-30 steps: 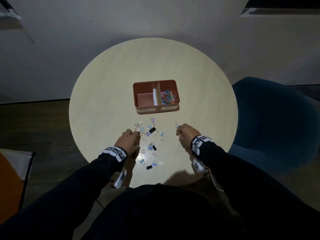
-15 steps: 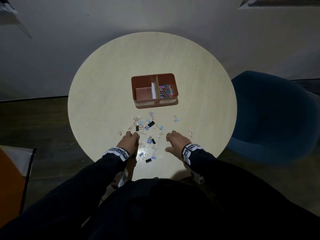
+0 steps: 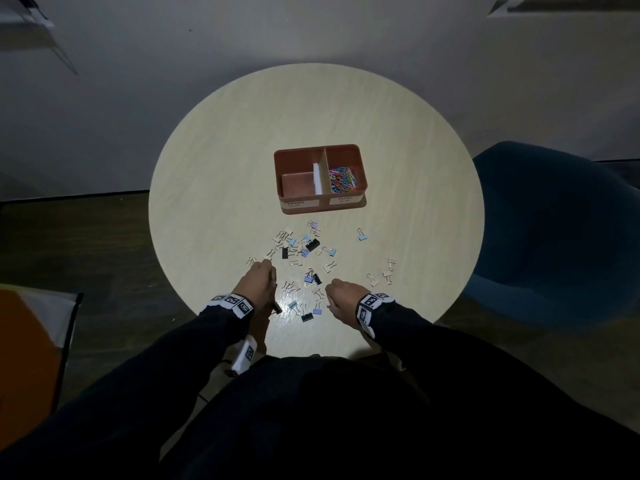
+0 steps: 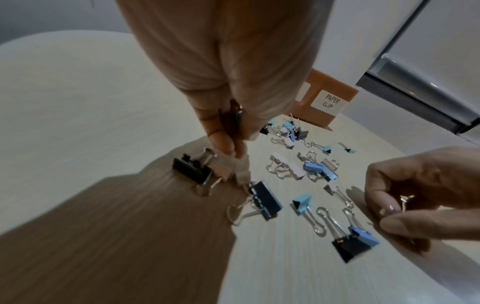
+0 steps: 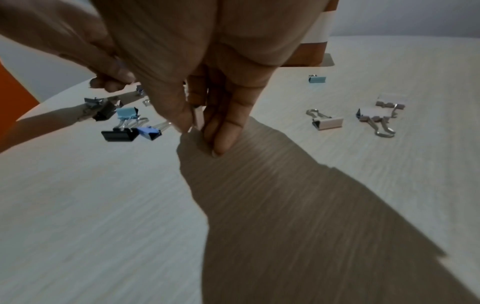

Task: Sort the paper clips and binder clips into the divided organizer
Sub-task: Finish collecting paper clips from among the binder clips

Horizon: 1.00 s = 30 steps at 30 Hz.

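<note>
The red-brown divided organizer [image 3: 317, 148] stands mid-table. Its right compartment holds coloured paper clips [image 3: 342, 180]; its left one shows only a white strip. The label "PAPER CLIP" [image 4: 329, 102] marks its front. Several binder clips [image 3: 304, 258] in black, blue and pale colours lie scattered in front of it. My left hand [image 3: 263, 275] is at the pile's left edge and pinches a dark binder clip [image 4: 238, 118] between its fingers. My right hand [image 3: 337, 292] is at the pile's near right and pinches a pale binder clip [image 5: 198, 116] just above the table.
A few pale binder clips [image 3: 381, 275] and one light blue clip [image 3: 362, 234] lie apart on the right. The round table [image 3: 214, 168] ends close behind both wrists. A blue chair [image 3: 554, 230] stands at the right and an orange object [image 3: 20, 358] at the left.
Both hands have drawn back toward the table's near edge. The right hand left the lone blue clip on the right and came to the pile's near side. The head view shifted.
</note>
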Motion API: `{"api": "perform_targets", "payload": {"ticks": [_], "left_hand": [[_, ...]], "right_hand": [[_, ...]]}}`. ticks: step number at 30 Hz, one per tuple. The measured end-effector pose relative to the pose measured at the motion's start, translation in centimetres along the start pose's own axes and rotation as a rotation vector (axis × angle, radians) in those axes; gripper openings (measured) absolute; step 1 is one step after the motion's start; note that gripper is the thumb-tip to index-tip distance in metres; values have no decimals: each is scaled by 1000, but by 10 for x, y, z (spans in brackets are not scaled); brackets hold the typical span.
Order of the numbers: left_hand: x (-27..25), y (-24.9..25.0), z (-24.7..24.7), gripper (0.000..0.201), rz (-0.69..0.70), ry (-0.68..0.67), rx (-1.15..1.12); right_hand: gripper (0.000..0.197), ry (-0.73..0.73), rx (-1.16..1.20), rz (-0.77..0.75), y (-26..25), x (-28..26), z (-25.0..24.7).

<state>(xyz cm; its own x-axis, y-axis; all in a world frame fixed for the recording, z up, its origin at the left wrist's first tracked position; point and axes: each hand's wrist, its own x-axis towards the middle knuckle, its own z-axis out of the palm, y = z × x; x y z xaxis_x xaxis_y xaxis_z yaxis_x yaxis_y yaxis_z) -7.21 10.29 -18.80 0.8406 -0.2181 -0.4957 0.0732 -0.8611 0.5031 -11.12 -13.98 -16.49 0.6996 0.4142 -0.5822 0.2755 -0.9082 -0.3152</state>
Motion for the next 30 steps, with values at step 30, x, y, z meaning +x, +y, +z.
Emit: {"api": "perform_targets", "payload": {"ticks": [30], "left_hand": [[-7,-16,6,18,125,-71,217]], "right_hand": [[48,45,-27,0,-30,9,16]]}}
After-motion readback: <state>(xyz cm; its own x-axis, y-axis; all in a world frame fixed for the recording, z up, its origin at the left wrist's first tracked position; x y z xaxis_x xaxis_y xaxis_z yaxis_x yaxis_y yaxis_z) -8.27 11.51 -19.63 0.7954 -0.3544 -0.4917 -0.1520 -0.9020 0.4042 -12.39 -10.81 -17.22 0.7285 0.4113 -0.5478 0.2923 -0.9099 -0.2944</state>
